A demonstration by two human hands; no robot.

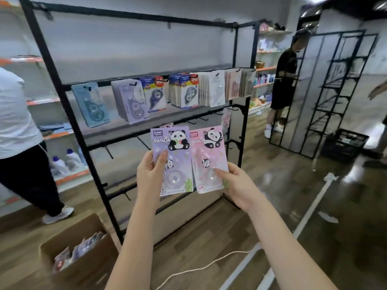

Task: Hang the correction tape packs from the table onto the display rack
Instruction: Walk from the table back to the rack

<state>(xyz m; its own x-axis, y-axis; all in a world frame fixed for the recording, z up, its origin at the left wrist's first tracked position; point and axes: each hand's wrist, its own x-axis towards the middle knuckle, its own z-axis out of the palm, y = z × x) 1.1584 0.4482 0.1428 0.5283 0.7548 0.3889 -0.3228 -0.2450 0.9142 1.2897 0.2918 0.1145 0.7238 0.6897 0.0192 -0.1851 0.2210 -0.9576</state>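
Note:
My left hand (pixel 149 174) holds a purple panda correction tape pack (pixel 176 164) by its left edge, thumb on the front. My right hand (pixel 236 185) holds a pink panda pack (pixel 206 151) beside it, thumb on the blister. Both packs are upright in front of the black display rack (pixel 69 114). The rack's upper rail carries several hung packs (pixel 184 93). Bare hooks (pixel 194 122) stick out of the rail behind the two packs, and another pink pack (pixel 226 118) hangs at that rail's right end.
A cardboard box (pixel 77 256) with more packs stands on the floor at lower left. One person in a white shirt (pixel 18 126) stands at the left, another in black (pixel 282 80) beyond the rack. An unstocked black rack (pixel 335 91) and a crate (pixel 345 145) are at right. A white cord (pixel 209 266) crosses the floor.

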